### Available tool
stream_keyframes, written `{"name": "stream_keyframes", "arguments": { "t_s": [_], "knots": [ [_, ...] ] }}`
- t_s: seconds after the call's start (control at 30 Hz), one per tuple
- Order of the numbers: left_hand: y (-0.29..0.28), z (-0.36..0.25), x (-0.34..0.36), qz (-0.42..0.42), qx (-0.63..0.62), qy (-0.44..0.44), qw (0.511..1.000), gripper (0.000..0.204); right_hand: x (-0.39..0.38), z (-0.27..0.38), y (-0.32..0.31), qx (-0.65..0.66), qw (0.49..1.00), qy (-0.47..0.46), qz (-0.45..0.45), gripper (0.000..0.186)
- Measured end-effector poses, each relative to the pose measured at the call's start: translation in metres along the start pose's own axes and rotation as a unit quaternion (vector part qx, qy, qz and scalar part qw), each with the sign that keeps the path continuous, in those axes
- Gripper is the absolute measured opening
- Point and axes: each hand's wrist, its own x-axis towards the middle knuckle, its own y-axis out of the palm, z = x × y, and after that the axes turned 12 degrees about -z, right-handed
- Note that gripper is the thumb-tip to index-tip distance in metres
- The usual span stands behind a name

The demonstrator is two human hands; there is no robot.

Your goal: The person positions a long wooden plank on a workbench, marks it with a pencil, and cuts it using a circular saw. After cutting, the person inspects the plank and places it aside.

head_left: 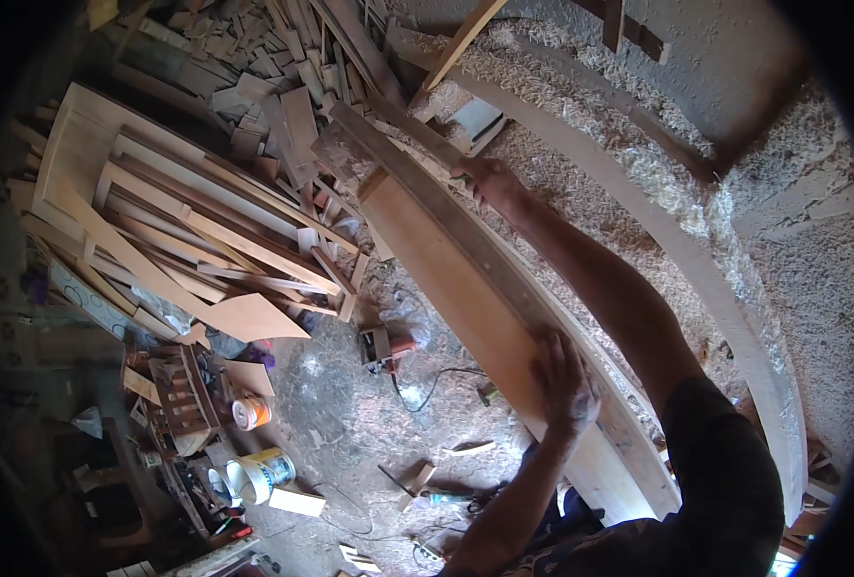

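A long pale board (446,288) runs diagonally through the middle, with a darker narrow plank (465,240) lying lengthwise along its right side. My left hand (566,383) rests on the two where they meet, its fingers stretched over the plank's surface. Farther off, my right hand (494,188) has its fingers closed round the near end of a dark wooden strip (417,133). That strip slants away toward the scrap wood; part of it under the hand is hidden.
Stacked frames and slats (225,231) fill the left. Wood offcuts (254,87) heap up at the back. On the floor are a corded power tool (379,348), a white bucket (254,476) and a smaller tub (251,413). Shavings (629,154) cover the right side around a curved board (657,216).
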Motion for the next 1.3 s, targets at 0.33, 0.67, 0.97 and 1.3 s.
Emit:
{"name": "stream_keyframes", "arguments": {
  "t_s": [0.33, 0.67, 0.97, 1.3],
  "knots": [
    [0.004, 0.002, 0.003, 0.022, 0.014, 0.017, 1.000, 0.068, 0.143, -0.007, 0.048, -0.272, 0.887, -0.364, -0.078, 0.021],
    [0.005, 0.004, 0.002, 0.054, 0.025, 0.000, 0.998, 0.068, 0.171, -0.017, 0.074, -0.291, 0.852, -0.432, -0.050, 0.013],
    [0.006, -0.001, 0.001, 0.000, -0.011, 0.012, 1.000, 0.073, 0.089, 0.007, 0.034, -0.475, 0.779, -0.405, 0.059, 0.018],
    [0.007, -0.006, 0.000, 0.009, 0.018, 0.020, 1.000, 0.069, -0.323, -0.108, -0.188, -0.377, 0.870, -0.300, 0.107, 0.010]
  ]
}}
